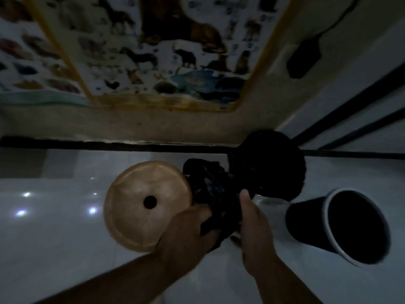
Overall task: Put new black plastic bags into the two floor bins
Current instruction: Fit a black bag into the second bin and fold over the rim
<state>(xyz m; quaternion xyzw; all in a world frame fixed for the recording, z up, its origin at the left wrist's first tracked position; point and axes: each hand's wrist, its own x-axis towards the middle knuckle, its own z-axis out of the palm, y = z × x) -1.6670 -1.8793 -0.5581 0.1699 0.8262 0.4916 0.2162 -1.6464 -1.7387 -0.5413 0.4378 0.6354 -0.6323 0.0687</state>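
1. On a pale, glossy tiled floor (pixel 54 233), seen from the head camera in dim light, two bare hands meet at the middle of the frame over a crumpled black plastic bag (pixel 215 189).
2. At lower centre, the left hand (pixel 186 232) is closed around the bag's lower bunch, fingers wrapped into the plastic.
3. Just beside it, the right hand (pixel 255 222) pinches the bag's side, thumb raised against the film; both hands grip the same bag.
4. To the left, touching the bag's edge, stands a round tan stool top (pixel 135 207) with a dark hole at its centre.
5. At the right, an open black bin with a pale rim (pixel 338 224) stands well apart from the hands; its inside is too dark to tell whether it is lined.
6. Behind the bag, by the wall's dark skirting, sits a dark bagged mound (pixel 274 165); whether this is the second bin, I cannot tell.
7. Judged from this, the step is opening the bag. Doing it well likely means finding the mouth, rubbing the two layers apart, shaking it full, then carrying it to the open bin and folding the edge over the rim.
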